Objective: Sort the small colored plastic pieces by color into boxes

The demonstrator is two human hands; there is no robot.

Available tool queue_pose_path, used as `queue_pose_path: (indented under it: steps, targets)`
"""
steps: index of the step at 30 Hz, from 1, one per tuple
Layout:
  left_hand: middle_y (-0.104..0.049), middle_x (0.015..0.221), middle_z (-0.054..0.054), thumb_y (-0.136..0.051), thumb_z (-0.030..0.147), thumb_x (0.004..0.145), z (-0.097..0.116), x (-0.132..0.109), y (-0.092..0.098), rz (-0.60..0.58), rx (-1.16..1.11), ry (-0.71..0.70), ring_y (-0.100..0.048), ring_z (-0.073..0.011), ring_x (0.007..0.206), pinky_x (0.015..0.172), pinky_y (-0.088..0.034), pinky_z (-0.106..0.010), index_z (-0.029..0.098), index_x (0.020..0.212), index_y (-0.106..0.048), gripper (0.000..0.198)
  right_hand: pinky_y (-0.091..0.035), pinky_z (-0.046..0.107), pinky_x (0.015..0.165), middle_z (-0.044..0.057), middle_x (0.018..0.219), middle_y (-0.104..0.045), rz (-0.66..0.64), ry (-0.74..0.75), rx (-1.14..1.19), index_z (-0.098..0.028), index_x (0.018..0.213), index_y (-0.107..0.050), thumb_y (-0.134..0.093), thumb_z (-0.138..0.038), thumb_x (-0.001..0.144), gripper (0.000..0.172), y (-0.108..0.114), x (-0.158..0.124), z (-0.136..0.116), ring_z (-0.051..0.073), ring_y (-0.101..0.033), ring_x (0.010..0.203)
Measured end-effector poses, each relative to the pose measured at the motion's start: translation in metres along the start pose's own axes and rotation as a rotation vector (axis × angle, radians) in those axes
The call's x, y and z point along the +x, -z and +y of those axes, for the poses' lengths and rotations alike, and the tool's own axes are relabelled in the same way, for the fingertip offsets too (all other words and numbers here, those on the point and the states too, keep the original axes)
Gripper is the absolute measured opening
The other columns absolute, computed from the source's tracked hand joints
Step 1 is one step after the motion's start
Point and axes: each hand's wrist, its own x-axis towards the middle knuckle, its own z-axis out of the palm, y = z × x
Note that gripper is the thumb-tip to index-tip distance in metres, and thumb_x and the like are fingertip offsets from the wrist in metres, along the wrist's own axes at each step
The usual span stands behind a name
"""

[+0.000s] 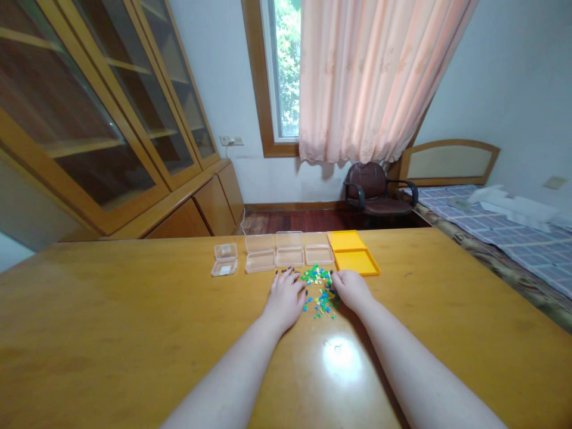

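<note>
Small green, blue, yellow and white plastic pieces (325,301) lie loosely scattered on the wooden table (134,333) between my hands. My left hand (285,298) rests palm down at their left side, fingers apart. Its fingertips are close to a few small dark brown pieces (290,270). On the right side of the pile is my right hand (353,290), with its fingers curled in at the edge of the pieces. Whatever is between those fingers is hidden or too small to name.
Behind the pile stand several clear plastic boxes (260,262) with raised lids, including a small one (224,268) at the left. An open yellow case (357,262) is at their right. Beyond the table are an office chair (378,187), a bed (513,220) and a glass-doored cabinet (134,119).
</note>
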Motion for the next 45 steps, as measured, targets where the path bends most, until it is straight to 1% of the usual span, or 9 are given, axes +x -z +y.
queue_pose_path:
  steps: [5, 9, 12, 16, 20, 25, 32, 40, 45]
  targets:
    - [-0.054, 0.121, -0.005, -0.047, 0.024, 0.083, 0.003, -0.002, 0.001, -0.019, -0.035, -0.083, -0.035, -0.0232, 0.123, 0.105, -0.021, -0.050, 0.025, 0.099, -0.063, 0.022, -0.029, 0.021, 0.055, 0.006, 0.068, -0.066, 0.012, 0.001, 0.030, -0.016, 0.066, -0.066, -0.032, -0.033, 0.088, 0.044, 0.001, 0.000, 0.000, 0.014, -0.055, 0.064]
    - [-0.054, 0.120, -0.004, -0.046, 0.025, 0.083, 0.001, -0.001, 0.000, -0.021, -0.033, -0.074, -0.035, -0.0234, 0.123, 0.105, -0.021, -0.050, 0.026, 0.099, -0.062, 0.022, -0.028, 0.022, 0.054, 0.007, 0.065, -0.065, 0.032, -0.067, -0.021, -0.016, 0.062, -0.065, -0.029, -0.035, 0.089, 0.049, 0.002, 0.001, -0.001, 0.015, -0.055, 0.063]
    - [-0.051, 0.123, -0.004, -0.047, 0.027, 0.083, 0.001, -0.001, 0.002, -0.051, -0.013, -0.067, -0.032, -0.0241, 0.125, 0.106, -0.019, -0.050, 0.027, 0.105, -0.060, 0.025, -0.029, 0.022, 0.055, 0.007, 0.068, -0.066, -0.004, -0.033, -0.014, -0.016, 0.064, -0.067, -0.030, -0.034, 0.088, 0.047, 0.001, 0.000, -0.003, 0.014, -0.056, 0.065]
    - [-0.038, 0.136, -0.004, -0.049, 0.038, 0.083, 0.005, -0.004, 0.002, -0.153, 0.019, -0.125, -0.023, -0.0275, 0.130, 0.106, -0.014, -0.055, 0.032, 0.121, -0.049, 0.039, -0.030, 0.022, 0.055, 0.006, 0.069, -0.067, -0.060, 0.078, 0.031, -0.017, 0.067, -0.067, -0.031, -0.034, 0.089, 0.045, -0.002, -0.001, -0.006, 0.014, -0.057, 0.064]
    - [-0.028, 0.143, -0.004, -0.046, 0.044, 0.083, 0.009, -0.007, 0.000, -0.226, 0.036, -0.159, -0.017, -0.0294, 0.132, 0.106, -0.010, -0.057, 0.036, 0.125, -0.045, 0.042, -0.031, 0.022, 0.057, 0.006, 0.071, -0.067, -0.054, 0.086, 0.017, -0.016, 0.068, -0.068, -0.031, -0.034, 0.089, 0.046, -0.001, -0.002, -0.007, 0.014, -0.057, 0.065]
    - [-0.032, 0.141, -0.003, -0.043, 0.044, 0.085, 0.010, -0.007, 0.000, -0.240, 0.015, -0.161, -0.019, -0.0271, 0.132, 0.107, -0.010, -0.054, 0.034, 0.121, -0.049, 0.038, -0.032, 0.022, 0.059, 0.007, 0.072, -0.068, -0.024, 0.036, 0.007, -0.016, 0.070, -0.068, -0.030, -0.034, 0.089, 0.047, 0.001, -0.002, -0.006, 0.015, -0.057, 0.068]
    - [-0.025, 0.144, -0.004, -0.048, 0.045, 0.081, 0.008, -0.006, -0.009, -0.219, 0.063, -0.125, -0.013, -0.0301, 0.134, 0.105, -0.006, -0.058, 0.034, 0.130, -0.038, 0.051, -0.031, 0.022, 0.058, 0.006, 0.075, -0.068, -0.039, 0.050, 0.003, -0.017, 0.073, -0.069, -0.032, -0.032, 0.088, 0.043, -0.001, -0.004, -0.009, 0.014, -0.057, 0.068]
    - [-0.039, 0.136, -0.001, -0.043, 0.039, 0.085, 0.010, -0.005, 0.000, -0.195, -0.034, -0.164, -0.020, -0.0265, 0.131, 0.107, -0.010, -0.055, 0.033, 0.112, -0.056, 0.030, -0.033, 0.021, 0.060, 0.007, 0.075, -0.068, -0.045, 0.047, -0.003, -0.017, 0.075, -0.069, -0.032, -0.034, 0.089, 0.043, -0.001, -0.004, -0.009, 0.014, -0.058, 0.069]
    - [-0.044, 0.132, -0.002, -0.046, 0.036, 0.084, 0.008, -0.004, -0.001, -0.157, -0.051, -0.132, -0.024, -0.0260, 0.129, 0.107, -0.013, -0.053, 0.031, 0.113, -0.056, 0.031, -0.033, 0.021, 0.060, 0.007, 0.076, -0.068, -0.026, 0.020, -0.006, -0.016, 0.076, -0.069, -0.032, -0.033, 0.089, 0.043, 0.000, -0.003, -0.008, 0.014, -0.057, 0.070]
